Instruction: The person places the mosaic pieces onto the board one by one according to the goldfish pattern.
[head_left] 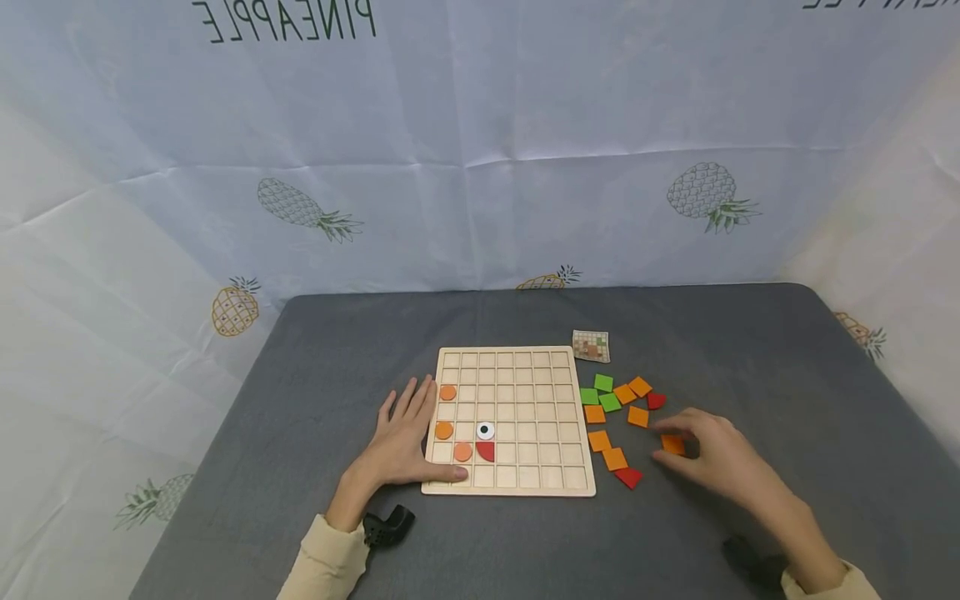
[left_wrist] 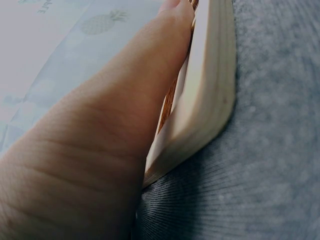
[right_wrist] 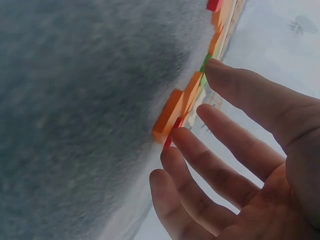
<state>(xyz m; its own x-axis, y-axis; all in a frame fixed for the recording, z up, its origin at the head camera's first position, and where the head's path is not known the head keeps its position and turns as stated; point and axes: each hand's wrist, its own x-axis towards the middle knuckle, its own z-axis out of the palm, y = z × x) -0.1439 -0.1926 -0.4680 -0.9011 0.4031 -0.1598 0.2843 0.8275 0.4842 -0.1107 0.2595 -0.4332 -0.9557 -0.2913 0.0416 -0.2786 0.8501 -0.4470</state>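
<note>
A square wooden grid board (head_left: 532, 433) lies on the table, and my left hand (head_left: 405, 437) rests along its left side. The fingers are straight, and the thumb lies over the front rim. On the board sit orange discs (head_left: 444, 430), a white eye piece (head_left: 485, 425) and a red rounded piece (head_left: 485, 452). To the right, my right hand (head_left: 716, 454) arches over an orange square tile (head_left: 672, 445), thumb and fingertips apart. In the right wrist view, its fingers (right_wrist: 215, 160) are loosely bent, with an orange tile (right_wrist: 168, 114) beyond them.
Between board and right hand lie several loose orange tiles (head_left: 615, 459), green tiles (head_left: 603, 382) and red pieces (head_left: 628, 477). A small pattern card (head_left: 591, 346) is at the board's far right corner. Grey cloth (head_left: 337, 350) covers the table; a pineapple-printed curtain (head_left: 480, 217) hangs behind.
</note>
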